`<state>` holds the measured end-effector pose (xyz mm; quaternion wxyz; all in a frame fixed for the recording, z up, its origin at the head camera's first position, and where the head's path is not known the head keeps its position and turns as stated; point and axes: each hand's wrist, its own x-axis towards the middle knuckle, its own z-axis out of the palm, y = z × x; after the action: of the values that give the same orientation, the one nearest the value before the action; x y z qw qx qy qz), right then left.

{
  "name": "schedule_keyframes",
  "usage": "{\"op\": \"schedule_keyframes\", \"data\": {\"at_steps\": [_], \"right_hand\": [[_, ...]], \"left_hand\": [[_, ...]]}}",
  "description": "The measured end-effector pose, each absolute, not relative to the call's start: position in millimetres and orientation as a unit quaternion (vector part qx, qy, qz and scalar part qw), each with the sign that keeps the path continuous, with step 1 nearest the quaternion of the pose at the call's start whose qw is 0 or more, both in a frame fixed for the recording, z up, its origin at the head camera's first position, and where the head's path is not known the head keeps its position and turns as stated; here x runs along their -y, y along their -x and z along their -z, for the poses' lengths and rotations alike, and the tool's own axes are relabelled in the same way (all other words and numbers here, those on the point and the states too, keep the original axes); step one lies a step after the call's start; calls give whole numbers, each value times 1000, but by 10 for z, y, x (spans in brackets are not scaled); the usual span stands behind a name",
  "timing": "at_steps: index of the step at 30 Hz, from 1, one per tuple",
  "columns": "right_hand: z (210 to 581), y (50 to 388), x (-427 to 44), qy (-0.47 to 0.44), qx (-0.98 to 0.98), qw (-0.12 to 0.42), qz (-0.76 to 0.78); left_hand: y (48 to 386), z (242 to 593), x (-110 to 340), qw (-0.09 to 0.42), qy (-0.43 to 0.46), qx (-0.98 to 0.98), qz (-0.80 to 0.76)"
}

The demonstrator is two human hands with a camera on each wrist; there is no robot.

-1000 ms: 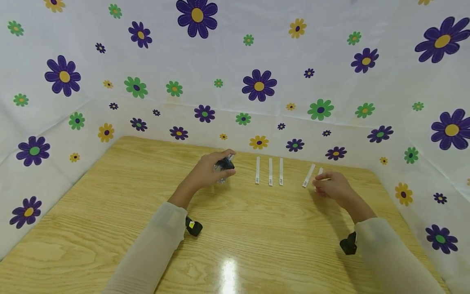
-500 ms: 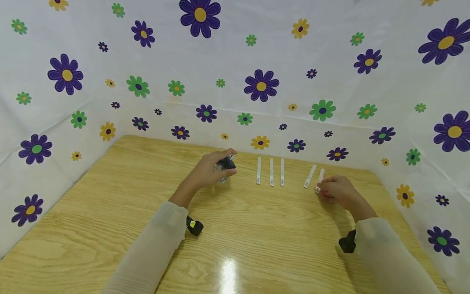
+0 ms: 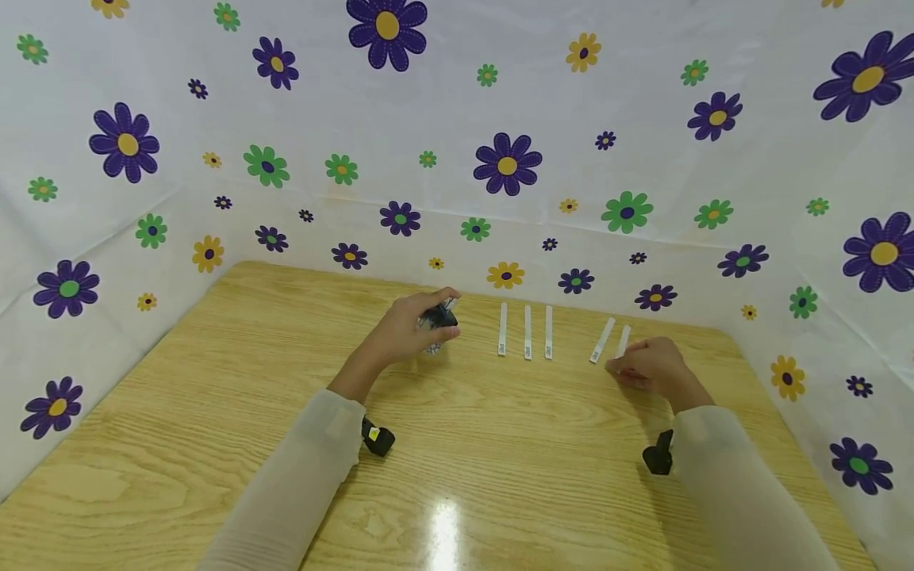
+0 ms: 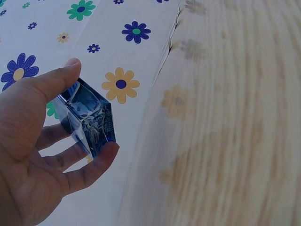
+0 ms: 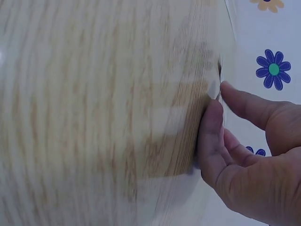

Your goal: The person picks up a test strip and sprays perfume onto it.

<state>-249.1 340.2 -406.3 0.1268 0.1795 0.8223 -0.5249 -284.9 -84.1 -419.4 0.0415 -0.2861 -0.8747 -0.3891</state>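
White strip, pinched by your right hand, was well to the right of the glass bottle.
That hand had thumb and finger nearly touching, the strip's near end between them; your left hand held the bottle, its fingers spread to the bottle's width. Right of the bottle, three more strips lay side by side on the table, a slanted strip farther right.

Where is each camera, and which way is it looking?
Head: on the head, looking forward and down at the table; left hand, right hand and sleeves show.
Left wrist: on that wrist, facing the left hand gripping a blue object.
Right wrist: on that wrist, facing the right hand at a white strip.
Head and left wrist share that blue object.
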Motion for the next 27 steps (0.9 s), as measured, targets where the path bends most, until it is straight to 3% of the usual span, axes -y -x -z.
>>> {"op": "schedule_keyframes", "data": {"at_steps": [27], "right_hand": [[4136,2461,-3467,-189,-777,108,591]], "left_hand": [[2850,4192,829,37,285,875,391]]}}
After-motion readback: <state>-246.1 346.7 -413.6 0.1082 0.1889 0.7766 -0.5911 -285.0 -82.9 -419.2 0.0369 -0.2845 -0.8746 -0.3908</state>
